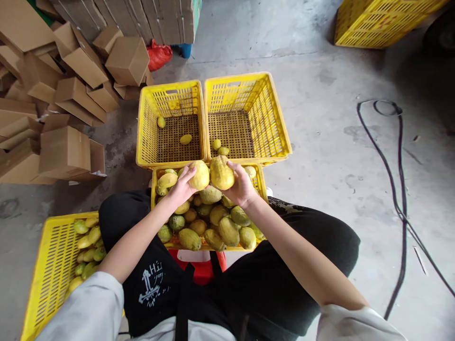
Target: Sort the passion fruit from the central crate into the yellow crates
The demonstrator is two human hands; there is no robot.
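While not fully readable from one view, looks early, judging by the two far crates. Grips one yellow fruit point(199, 175) in left hand point(182, 189), closed around its side and underside. Grips a second yellow fruit point(222, 173) in right hand point(243, 188), likewise closed on it. Holds both side by side above the far end of the near crate point(263, 189), between the knees. Can't tell whether touching or just apart.

Count by crate:
- Near crate: heaped with yellow-green fruit point(228, 231), mixed sizes, some mottled green. Most of the visible load.
- Left far crate point(145, 128): just two small fruits point(186, 139) visible, well apart on the slatted bottom.
- Right far crate point(266, 113): two small fruits point(216, 144) visible, close together in the near left corner.
- Side crate point(50, 260), by the left leg: piled with more fruit point(94, 235), partly hidden by the leg and sleeve. Can't tell whether handled or waiting.

So, by eye: four small ones down in the far pair, two in hand, a large heap left in the near crate. Also in view: cardboard boxes point(64, 154) at far left, black cable point(404, 237) on floor at right.
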